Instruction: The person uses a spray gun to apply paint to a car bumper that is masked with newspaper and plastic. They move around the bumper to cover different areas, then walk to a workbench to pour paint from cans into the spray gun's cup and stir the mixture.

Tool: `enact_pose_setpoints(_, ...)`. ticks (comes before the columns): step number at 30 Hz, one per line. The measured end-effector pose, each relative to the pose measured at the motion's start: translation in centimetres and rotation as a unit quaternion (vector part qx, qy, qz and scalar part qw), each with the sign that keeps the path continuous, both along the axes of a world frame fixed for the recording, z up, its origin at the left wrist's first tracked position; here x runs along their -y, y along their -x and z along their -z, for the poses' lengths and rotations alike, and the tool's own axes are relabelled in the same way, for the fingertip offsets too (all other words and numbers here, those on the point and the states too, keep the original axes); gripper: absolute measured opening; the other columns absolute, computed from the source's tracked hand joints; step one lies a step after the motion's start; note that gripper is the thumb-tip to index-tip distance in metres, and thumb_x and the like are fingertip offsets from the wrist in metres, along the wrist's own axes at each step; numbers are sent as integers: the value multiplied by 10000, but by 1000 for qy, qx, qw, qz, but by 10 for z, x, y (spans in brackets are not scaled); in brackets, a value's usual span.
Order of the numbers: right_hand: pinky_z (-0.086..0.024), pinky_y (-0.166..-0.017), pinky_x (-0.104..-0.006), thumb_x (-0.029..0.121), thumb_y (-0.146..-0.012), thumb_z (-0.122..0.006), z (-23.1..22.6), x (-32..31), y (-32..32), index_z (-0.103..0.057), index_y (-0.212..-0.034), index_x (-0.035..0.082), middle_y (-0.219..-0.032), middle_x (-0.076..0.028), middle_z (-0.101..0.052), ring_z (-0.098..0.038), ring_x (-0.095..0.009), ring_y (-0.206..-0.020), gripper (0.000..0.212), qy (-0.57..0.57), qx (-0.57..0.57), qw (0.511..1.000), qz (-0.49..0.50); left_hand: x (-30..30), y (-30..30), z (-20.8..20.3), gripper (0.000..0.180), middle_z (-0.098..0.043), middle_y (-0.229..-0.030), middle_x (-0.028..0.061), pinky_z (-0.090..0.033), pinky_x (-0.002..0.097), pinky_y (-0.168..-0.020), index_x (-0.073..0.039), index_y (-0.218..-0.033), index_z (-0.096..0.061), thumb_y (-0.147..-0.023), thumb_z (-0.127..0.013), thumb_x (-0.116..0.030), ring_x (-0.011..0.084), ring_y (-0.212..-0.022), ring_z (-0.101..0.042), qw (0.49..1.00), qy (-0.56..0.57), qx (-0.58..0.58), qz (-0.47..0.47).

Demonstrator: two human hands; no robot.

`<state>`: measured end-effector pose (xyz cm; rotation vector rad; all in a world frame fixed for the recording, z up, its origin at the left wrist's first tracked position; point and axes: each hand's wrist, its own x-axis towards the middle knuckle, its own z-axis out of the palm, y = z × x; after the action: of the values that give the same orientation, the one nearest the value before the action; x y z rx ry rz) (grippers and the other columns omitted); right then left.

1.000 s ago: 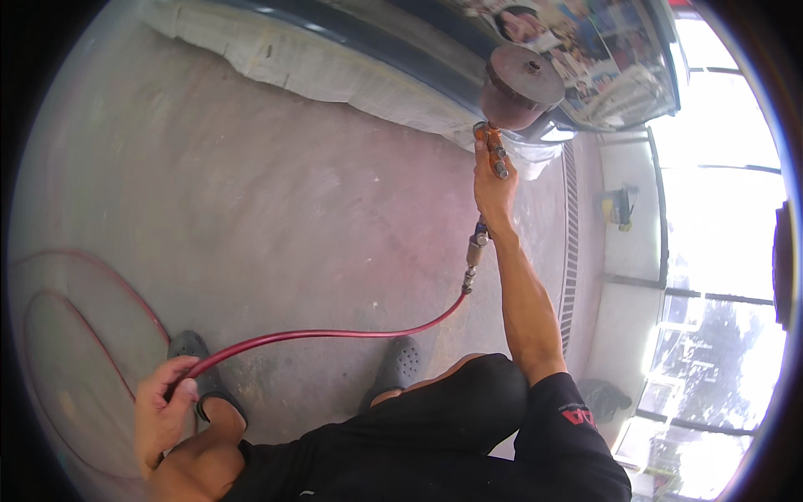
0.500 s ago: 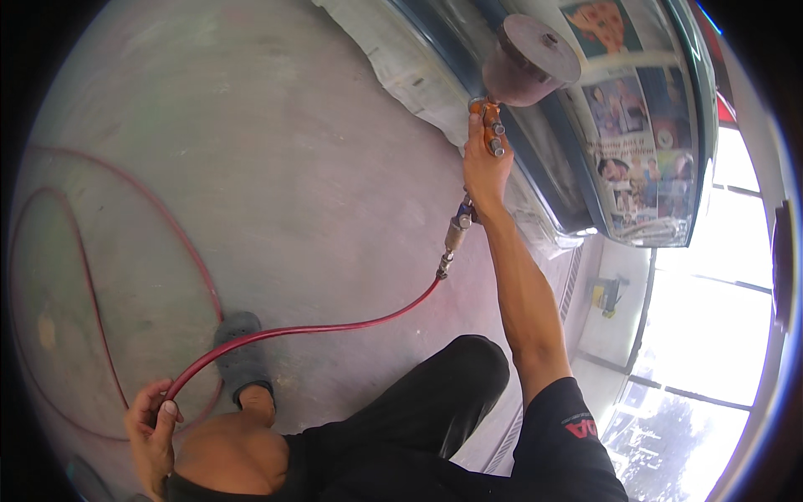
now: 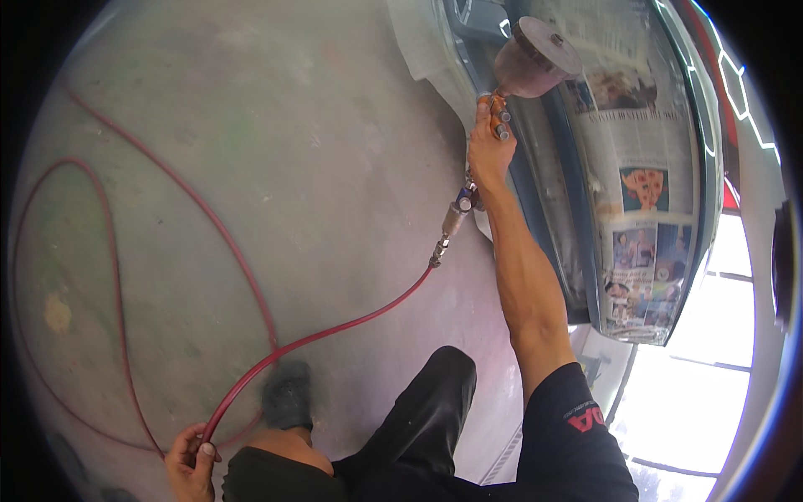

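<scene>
My right hand (image 3: 492, 153) grips a spray gun (image 3: 499, 109) by its handle, arm stretched forward. A grey, paint-stained cup (image 3: 535, 60) with a lid sits on top of the gun, tilted. From the handle's lower end, metal fittings (image 3: 452, 219) lead into a red air hose (image 3: 368, 318). At the lower left my left hand (image 3: 191, 465) is closed around this hose. The gun is next to a blue-grey car body panel (image 3: 535, 180), partly masked with newspaper (image 3: 640, 142). The gun's nozzle is hard to make out.
Loops of the hose (image 3: 117, 276) lie on the stained grey floor (image 3: 335, 167) to the left. My foot in a dark clog (image 3: 287, 395) stands near the hose. Masking paper (image 3: 418, 42) hangs along the panel's edge. Bright windows (image 3: 682, 402) fill the lower right.
The panel and its newspaper now extend lower in view as my body has shifted forward. My left hand, still on the hose, appears lower and further right. The right hand keeps the spray gun.
</scene>
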<state>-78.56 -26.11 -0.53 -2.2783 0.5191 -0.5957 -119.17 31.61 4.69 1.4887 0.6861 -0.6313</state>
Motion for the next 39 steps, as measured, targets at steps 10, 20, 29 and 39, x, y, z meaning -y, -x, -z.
enact_pose_setpoints(10,-537,-806,-366,392,-1086,-726,-6,-63,-79,-788,-1220,2,-888,-91,-746,-671,-169,-834,417,-49,68,992,-90,11,2,-3,440,-759,-1167,88,-527,285,-909,20,-1428,-680,-1098,-731,-267,158,-1030,-681,999,0,-42,-17)
enact_pose_setpoints(20,-514,-759,-373,430,-1073,-733,-20,-40,42,-750,-1169,-41,-815,-76,-684,-604,-156,-770,481,-142,21,989,44,-24,-24,-13,466,-689,-961,21,-485,246,-717,-16,-1399,-699,-1046,-777,-310,99,-778,-577,993,-102,-34,-50)
enact_pose_setpoints(29,-415,-536,-283,471,-1073,-738,7,54,231,-706,-1056,48,-727,44,-581,-519,-52,-608,425,-154,26,964,216,-9,-51,-32,464,-657,-883,-2,-408,215,-594,-35,-1426,-663,-1034,-789,-248,51,-674,-516,992,-100,40,60)
enact_pose_setpoints(39,-414,-508,-275,432,-1101,-707,-14,117,423,-684,-1149,67,-775,28,-595,-531,-61,-593,370,-285,155,881,345,53,-38,-49,319,-685,-971,17,-449,238,-667,-24,-1317,-742,-1052,-787,-195,103,-777,-580,973,-68,169,140)
